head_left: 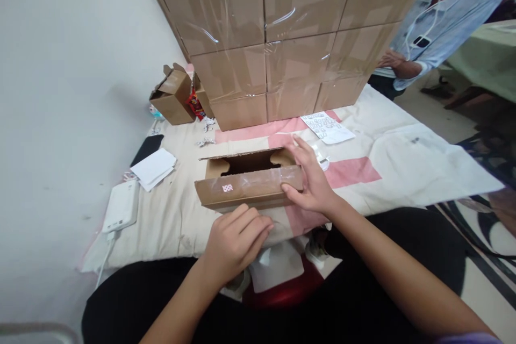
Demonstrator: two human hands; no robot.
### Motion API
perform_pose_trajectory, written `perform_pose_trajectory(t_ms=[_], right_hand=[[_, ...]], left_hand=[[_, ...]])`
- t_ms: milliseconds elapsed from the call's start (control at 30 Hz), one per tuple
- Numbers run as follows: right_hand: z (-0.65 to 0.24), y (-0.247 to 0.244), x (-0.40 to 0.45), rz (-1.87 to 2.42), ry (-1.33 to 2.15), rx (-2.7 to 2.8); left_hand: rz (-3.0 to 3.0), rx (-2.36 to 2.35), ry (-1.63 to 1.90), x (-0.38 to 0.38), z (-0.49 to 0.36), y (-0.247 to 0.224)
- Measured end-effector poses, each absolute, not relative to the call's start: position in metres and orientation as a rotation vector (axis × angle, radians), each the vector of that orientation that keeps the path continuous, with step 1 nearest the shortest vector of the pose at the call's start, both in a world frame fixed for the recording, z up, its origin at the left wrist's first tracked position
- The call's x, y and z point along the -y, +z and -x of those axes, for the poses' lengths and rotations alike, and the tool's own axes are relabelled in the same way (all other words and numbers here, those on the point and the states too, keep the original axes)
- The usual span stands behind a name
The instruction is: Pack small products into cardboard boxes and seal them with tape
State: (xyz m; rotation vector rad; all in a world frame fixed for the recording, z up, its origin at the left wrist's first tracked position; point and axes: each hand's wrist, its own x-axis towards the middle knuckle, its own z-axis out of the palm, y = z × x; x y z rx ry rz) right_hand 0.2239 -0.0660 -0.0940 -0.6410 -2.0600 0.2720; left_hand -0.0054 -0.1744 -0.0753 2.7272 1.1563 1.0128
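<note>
A small brown cardboard box (250,181) lies on the cloth in front of me, its long flaps raised along both sides and the end tabs partly folded inward. Its inside is dark, so I cannot see what is in it. My right hand (308,178) grips the box's right end, thumb on the near flap and fingers over the far corner. My left hand (237,239) is closed just before the near side of the box, fingers curled together. The palm side is hidden, so whatever it may hold does not show.
Taped cardboard boxes (298,64) form a tall stack behind. At left are a small open carton (173,98), white papers (153,168) and a white power bank (121,205) with a cable. A printed sheet (327,128) lies right of centre. Another person (439,32) stands at the far right.
</note>
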Motion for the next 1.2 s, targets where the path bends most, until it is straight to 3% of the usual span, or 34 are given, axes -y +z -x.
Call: perform_pose_trajectory(t_ms=[233, 433, 633, 967, 1200], right_hand=[[-0.22, -0.117, 0.045, 0.615, 0.38, 2.012], [-0.22, -0.117, 0.045, 0.525, 0.353, 1.99], [-0.221, -0.117, 0.048, 0.599, 0.413, 2.002], [-0.219, -0.118, 0.051, 0.617, 0.407, 1.965], [-0.218, -0.119, 0.05, 0.564, 0.399, 1.948]], left_hand=[[-2.725, -1.186, 0.986, 0.163, 0.005, -0.079], [-2.573, -1.056, 0.671, 0.149, 0.026, -0.021], [-2.479, -1.324, 0.46, 0.106, 0.044, 0.023], [-2.51, -1.282, 0.412, 0.068, 0.024, -0.016], [-2.589, -1.306, 0.375, 0.066, 0.019, -0.016]])
